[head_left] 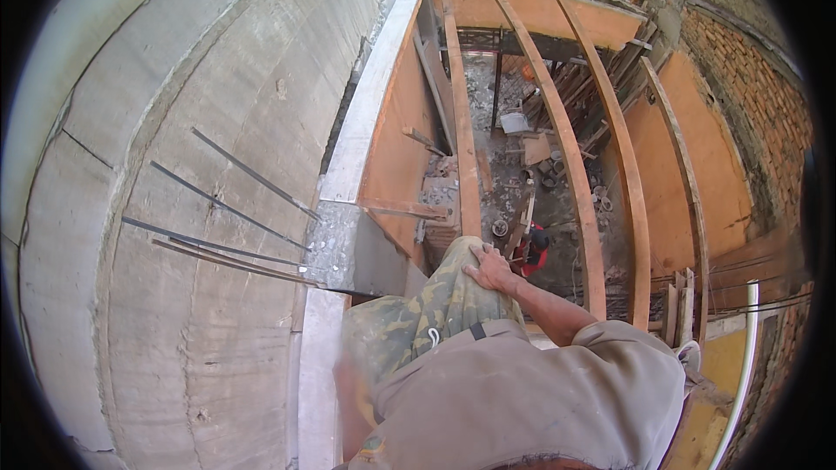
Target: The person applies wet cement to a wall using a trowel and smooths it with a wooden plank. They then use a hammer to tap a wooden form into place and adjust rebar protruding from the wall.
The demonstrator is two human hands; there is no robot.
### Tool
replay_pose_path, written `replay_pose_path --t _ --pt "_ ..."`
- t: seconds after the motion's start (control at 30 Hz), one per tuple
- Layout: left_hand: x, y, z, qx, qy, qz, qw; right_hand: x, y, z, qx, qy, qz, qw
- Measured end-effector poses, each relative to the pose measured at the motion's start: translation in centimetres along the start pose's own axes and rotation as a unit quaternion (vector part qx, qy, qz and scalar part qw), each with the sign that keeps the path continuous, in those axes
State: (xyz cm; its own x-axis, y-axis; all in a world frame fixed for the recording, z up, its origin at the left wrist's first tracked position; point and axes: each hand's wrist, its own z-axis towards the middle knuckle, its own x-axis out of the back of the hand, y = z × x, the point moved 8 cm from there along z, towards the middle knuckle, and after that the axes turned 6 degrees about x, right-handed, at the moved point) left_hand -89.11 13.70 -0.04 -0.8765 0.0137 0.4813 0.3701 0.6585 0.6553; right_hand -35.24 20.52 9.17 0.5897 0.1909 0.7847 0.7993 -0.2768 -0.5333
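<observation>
My right hand (488, 270) rests on the knee of my camouflage trousers (435, 296), its fingers apart and lightly bent. The leg extends over the inner side of a narrow pale wall top (318, 365). My left arm (353, 405) is a blur at the lower left, beside that wall top; its fingers cannot be made out. Just ahead on the left, several bare rebar rods (233, 213) stick out from a concrete block (335, 239) on the wall top.
Long wooden beams (549, 109) span an opening over a rubble-strewn floor (488, 165) far below, where a person in red (535, 257) works among buckets. A tall concrete wall (174, 96) fills the left; orange walls (697, 191) and brickwork stand right, with a white pipe (736, 383).
</observation>
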Motion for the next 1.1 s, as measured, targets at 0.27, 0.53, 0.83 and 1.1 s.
replay_pose_path --t 0.27,0.53,0.83,1.1 --pt "-3.7 10.0 -3.7 -0.054 -0.072 0.067 0.994 0.0 -1.2 0.2 0.006 -0.024 0.009 1.0" --pt "-2.8 10.0 -2.7 -0.072 -0.06 0.187 0.978 -0.8 -0.2 1.1 0.052 0.033 0.026 0.998" --pt "3.5 -0.8 -3.0 0.041 0.177 0.08 0.98 -1.3 -0.3 1.0 0.101 0.029 0.019 0.994" --pt "7.5 -11.3 -0.8 0.221 0.062 0.24 0.943 -1.0 -0.6 0.9 0.055 0.011 -0.002 0.998"
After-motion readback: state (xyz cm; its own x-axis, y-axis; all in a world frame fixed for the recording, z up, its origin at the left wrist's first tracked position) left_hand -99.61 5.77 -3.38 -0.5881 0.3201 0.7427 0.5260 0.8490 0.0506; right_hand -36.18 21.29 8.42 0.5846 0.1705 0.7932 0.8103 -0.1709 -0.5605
